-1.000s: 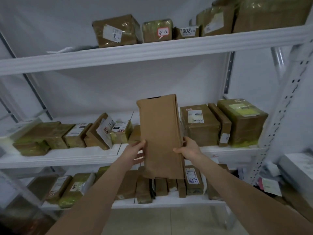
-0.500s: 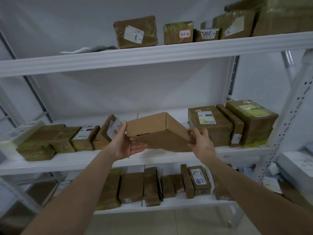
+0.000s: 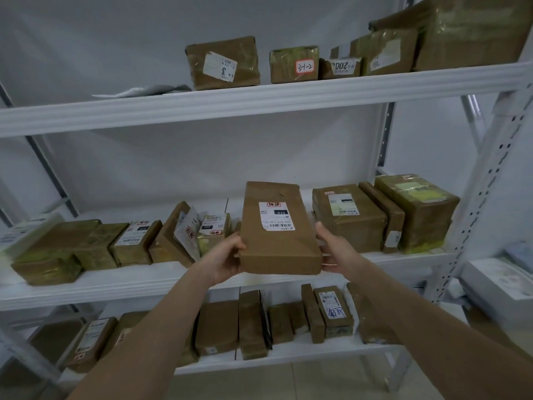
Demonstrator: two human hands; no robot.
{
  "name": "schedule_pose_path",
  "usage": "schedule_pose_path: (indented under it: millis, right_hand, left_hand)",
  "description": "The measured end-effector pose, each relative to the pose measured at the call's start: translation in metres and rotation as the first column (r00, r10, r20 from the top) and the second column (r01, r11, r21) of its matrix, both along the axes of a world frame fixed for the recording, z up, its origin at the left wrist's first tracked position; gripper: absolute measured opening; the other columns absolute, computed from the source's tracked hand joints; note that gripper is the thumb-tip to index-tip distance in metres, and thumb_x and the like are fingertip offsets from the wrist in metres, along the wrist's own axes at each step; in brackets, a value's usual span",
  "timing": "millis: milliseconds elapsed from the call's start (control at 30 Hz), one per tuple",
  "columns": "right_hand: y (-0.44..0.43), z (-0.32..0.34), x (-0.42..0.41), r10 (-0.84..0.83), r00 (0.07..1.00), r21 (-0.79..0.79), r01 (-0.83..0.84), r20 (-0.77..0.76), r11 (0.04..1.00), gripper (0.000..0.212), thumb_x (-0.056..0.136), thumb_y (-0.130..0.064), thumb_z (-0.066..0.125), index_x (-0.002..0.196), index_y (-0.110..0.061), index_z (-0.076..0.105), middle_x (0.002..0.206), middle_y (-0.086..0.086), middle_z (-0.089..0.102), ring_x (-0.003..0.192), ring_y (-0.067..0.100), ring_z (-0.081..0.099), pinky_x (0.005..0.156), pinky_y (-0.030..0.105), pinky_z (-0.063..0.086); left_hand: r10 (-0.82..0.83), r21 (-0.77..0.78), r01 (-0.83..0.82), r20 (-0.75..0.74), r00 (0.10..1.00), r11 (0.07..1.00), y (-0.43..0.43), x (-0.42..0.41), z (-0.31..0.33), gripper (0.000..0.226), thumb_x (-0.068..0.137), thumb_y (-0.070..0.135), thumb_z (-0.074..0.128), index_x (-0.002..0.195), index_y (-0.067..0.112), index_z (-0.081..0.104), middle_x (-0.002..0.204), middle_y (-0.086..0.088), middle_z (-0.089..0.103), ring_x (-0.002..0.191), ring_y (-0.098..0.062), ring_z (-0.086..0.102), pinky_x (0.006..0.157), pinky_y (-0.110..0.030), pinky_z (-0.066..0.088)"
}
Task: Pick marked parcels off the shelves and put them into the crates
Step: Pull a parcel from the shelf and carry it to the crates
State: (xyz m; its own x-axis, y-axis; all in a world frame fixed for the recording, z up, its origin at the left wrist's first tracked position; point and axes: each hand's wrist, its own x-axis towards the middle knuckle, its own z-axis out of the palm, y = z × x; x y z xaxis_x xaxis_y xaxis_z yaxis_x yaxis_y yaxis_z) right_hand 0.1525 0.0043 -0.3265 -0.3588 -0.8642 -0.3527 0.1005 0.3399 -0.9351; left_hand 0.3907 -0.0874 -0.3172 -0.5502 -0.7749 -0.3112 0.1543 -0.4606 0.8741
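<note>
Cardboard, plain brown and creased at the top, makes up the flat cardboard parcel [image 3: 278, 241] that the person holds upright in the air in front of the middle shelf [image 3: 115, 287], clear of the boxes standing there. Its white shipping label [image 3: 274, 220] faces the camera and carries a red stamp [image 3: 272, 204], so it reads as one of the marked ones.

The left hand [image 3: 226, 259] grips the lower left corner, with the thumb on the front edge and the fingers curled behind. The right hand [image 3: 336, 249] clasps the lower right side, with its thumb lying up along the edge and its fingers reaching under the bottom corner. Both hands are closed around the parcel, which hangs between them. A taped box [image 3: 349, 217] stands on the shelf just beside the right hand.

The parcel looks stiff, and probably light, since the hands carry it by the bottom corners without visible strain. Bare cardboard should give a dry, sure hold, unlike the glossy tape on its neighbours. Being thin and tall, it could tip forward if held only at the base. A hold on the two long edges nearer the middle would be steadier for the carry. No crate is in view, so the drop-off point cannot be judged.
</note>
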Motion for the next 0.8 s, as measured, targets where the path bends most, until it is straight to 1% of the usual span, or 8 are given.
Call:
schedule_pose_path:
  millis: [100,200,333,433,500,567,667,800]
  right_hand:
    - [-0.001,-0.008,-0.004,0.061,0.998,-0.013,-0.061,-0.003,0.998,0.067,0.084,-0.036,0.071,0.143,-0.021,0.041,0.114,0.004,0.062,0.098,0.024,0.064,0.079,0.040,0.056]
    - [0.000,-0.015,-0.006,0.035,0.996,-0.031,-0.032,0.086,0.999,0.073,0.082,-0.019,0.074,0.145,-0.024,0.037,0.117,0.007,0.062,0.099,0.028,0.065,0.085,0.048,0.056]
    - [0.003,-0.018,-0.006,0.025,0.992,-0.058,-0.018,0.123,0.998,0.070,0.085,-0.015,0.071,0.145,-0.023,0.036,0.113,0.007,0.062,0.097,0.027,0.065,0.080,0.047,0.057]
    - [0.003,-0.017,-0.004,-0.020,0.982,-0.089,0.037,0.189,0.995,0.071,0.086,-0.011,0.069,0.146,-0.023,0.033,0.112,0.006,0.061,0.098,0.027,0.064,0.074,0.043,0.057]
    - [-0.002,-0.014,0.000,-0.050,0.957,-0.130,0.091,0.286,0.987,0.072,0.087,-0.010,0.068,0.147,-0.023,0.031,0.120,0.009,0.060,0.102,0.029,0.063,0.075,0.044,0.057]
    - [-0.009,-0.010,0.008,-0.059,0.920,-0.163,0.131,0.387,0.978,0.071,0.088,-0.008,0.067,0.147,-0.026,0.031,0.128,0.011,0.058,0.107,0.031,0.062,0.082,0.048,0.056]
    - [-0.019,-0.005,0.029,-0.004,0.918,-0.206,0.093,0.396,0.974,0.060,0.090,-0.007,0.063,0.141,-0.025,0.037,0.130,0.009,0.058,0.110,0.032,0.062,0.094,0.051,0.051]
    - [-0.023,-0.002,0.048,0.060,0.926,-0.218,0.024,0.374,0.976,0.053,0.092,-0.009,0.061,0.139,-0.023,0.040,0.130,0.009,0.059,0.110,0.030,0.062,0.098,0.043,0.050]
  left_hand:
    - [-0.025,-0.019,0.026,0.034,0.999,1.000,0.006,-0.007,-0.009,0.045,0.082,-0.005,0.041,0.120,0.015,0.057,0.116,-0.014,0.056,0.105,-0.028,0.052,0.088,-0.040,0.049]
    - [-0.019,-0.045,0.024,0.114,0.993,0.999,0.011,-0.012,-0.014,0.043,0.084,-0.001,0.044,0.119,0.020,0.058,0.120,-0.013,0.054,0.107,-0.028,0.052,0.086,-0.040,0.050]
    - [0.006,-0.031,-0.003,0.102,0.995,1.000,0.014,-0.018,-0.016,0.043,0.087,0.004,0.051,0.127,0.020,0.054,0.129,-0.015,0.055,0.114,-0.030,0.053,0.091,-0.041,0.049]
    - [0.108,0.033,-0.109,0.032,0.994,0.993,0.015,-0.020,-0.019,0.039,0.086,0.019,0.064,0.123,0.016,0.054,0.132,-0.016,0.054,0.119,-0.031,0.053,0.094,-0.046,0.049]
    - [0.116,0.066,-0.118,0.024,0.993,0.991,0.018,-0.023,-0.023,0.058,0.078,0.035,0.070,0.128,0.016,0.049,0.130,-0.014,0.055,0.117,-0.030,0.055,0.091,-0.050,0.049]
    - [0.043,0.053,-0.046,0.058,0.997,0.998,0.023,-0.027,-0.026,0.072,0.072,0.045,0.070,0.134,0.017,0.046,0.129,-0.012,0.058,0.115,-0.029,0.059,0.089,-0.051,0.051]
    - [-0.034,-0.007,0.035,0.076,0.997,0.999,0.036,-0.042,-0.023,0.063,0.074,0.045,0.069,0.129,0.018,0.052,0.125,-0.010,0.062,0.113,-0.029,0.062,0.092,-0.052,0.050]
    - [0.127,-0.079,-0.120,0.091,0.988,0.990,0.043,-0.054,-0.013,0.055,0.076,0.031,0.076,0.123,0.017,0.051,0.117,-0.011,0.063,0.103,-0.028,0.065,0.088,-0.048,0.054]
